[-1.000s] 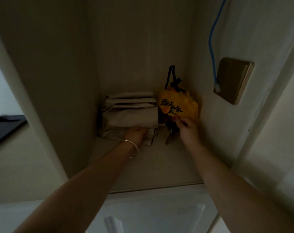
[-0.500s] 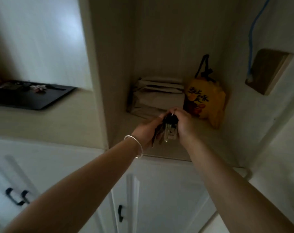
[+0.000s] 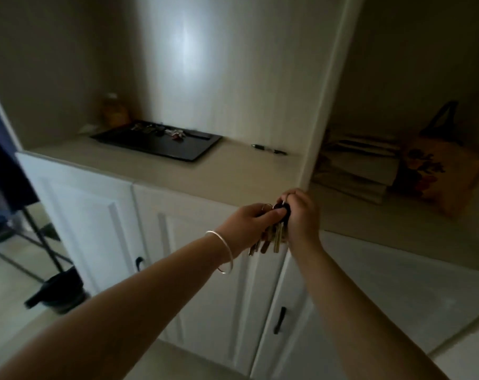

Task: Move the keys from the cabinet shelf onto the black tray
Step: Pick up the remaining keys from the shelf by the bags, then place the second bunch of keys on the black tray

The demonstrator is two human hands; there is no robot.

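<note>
White cabinet [image 3: 202,242] fronts fill the lower frame; a vertical divider separates the open worktop [image 3: 178,174] niche on the left from the cabinet shelf [image 3: 370,218] on the right. On that shelf: folded beige bags and an orange bag, no keys visible. Black tray [image 3: 161,144] sits on the worktop, towards the back, with a few small items along its far edge; too blurred to identify. A pen lies just beside it to the right.

Keys [image 3: 274,237] are off the shelf, held in the air below the worktop edge, in front of the divider. Left hand [image 3: 249,223] is closed on the bunch; right hand [image 3: 301,215] pinches at the ring or fob at its top. Both grips are closed on the keys, blades hanging down.

Judgement: pickup done, carry under way. Remaining: travel left and up to the tray, which is well apart from the hands, then set down and release.
</note>
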